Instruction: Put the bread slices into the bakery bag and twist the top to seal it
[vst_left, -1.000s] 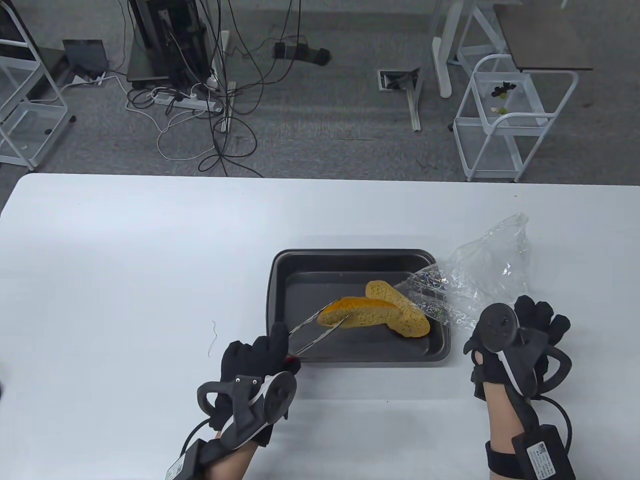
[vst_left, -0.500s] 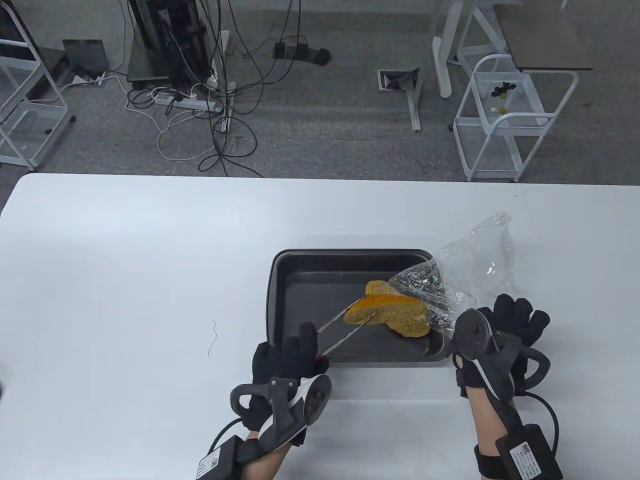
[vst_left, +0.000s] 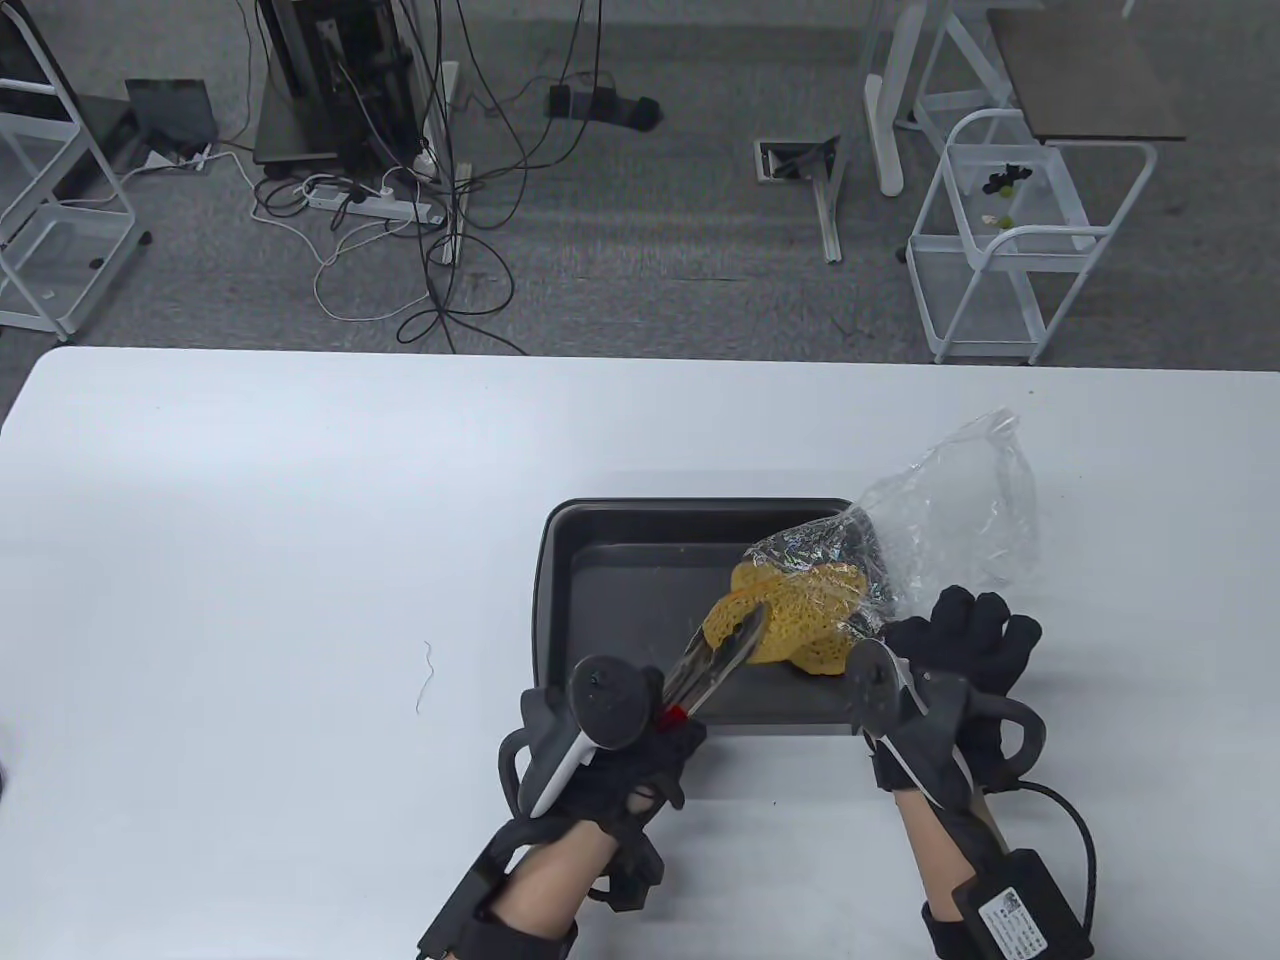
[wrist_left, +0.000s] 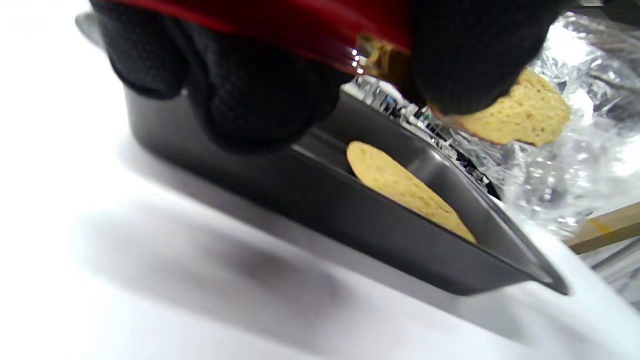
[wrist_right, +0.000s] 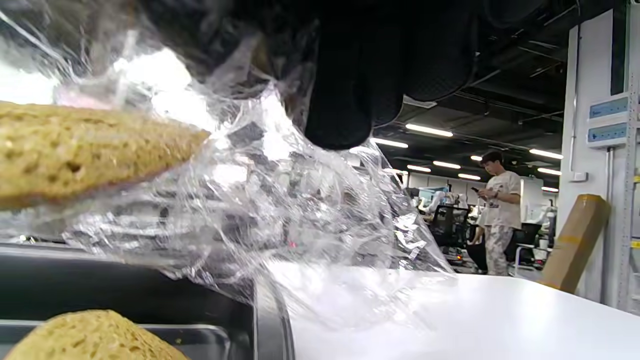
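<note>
Left hand gripping tongs, tongs pinching bread slice at bag mouth over tray's right side, second slice in tray, right hand pinching bag edge, table.

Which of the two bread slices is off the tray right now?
The slice in the tongs, the lifted slice, held at the mouth of the bag. The other slice lies flat in the tray.
</note>
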